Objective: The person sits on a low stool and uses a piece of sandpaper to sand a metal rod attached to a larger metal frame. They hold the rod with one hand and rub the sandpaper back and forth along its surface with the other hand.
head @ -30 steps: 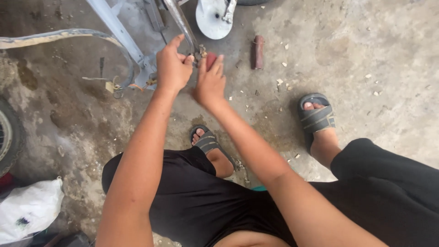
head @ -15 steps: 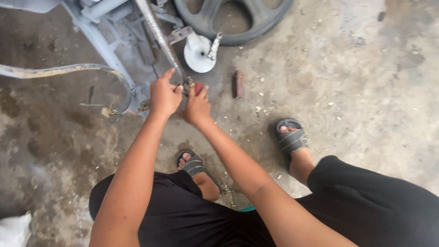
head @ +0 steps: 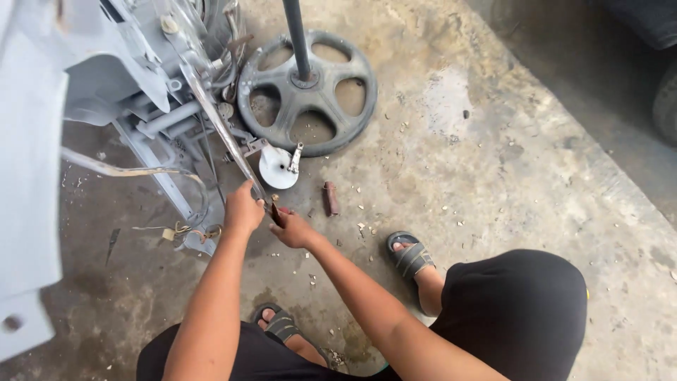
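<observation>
The view has lifted; both hands, left hand [head: 242,209] and right hand [head: 293,229], stay closed on the stiff, slippery metal rod [head: 224,134], best gripped low.

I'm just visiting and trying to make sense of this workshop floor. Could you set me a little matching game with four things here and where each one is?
Things:
1. round spoked base
2. small white disc
3. short rusty cylinder
4. grey sandal

Places:
A. lying loose on the concrete, right of the white disc
B. on the person's foot, right of both hands
C. at the top, with a dark pole rising from its hub
D. just above the left hand and right hand, beside the thin metal rod

Pairs: 1-C, 2-D, 3-A, 4-B
</observation>
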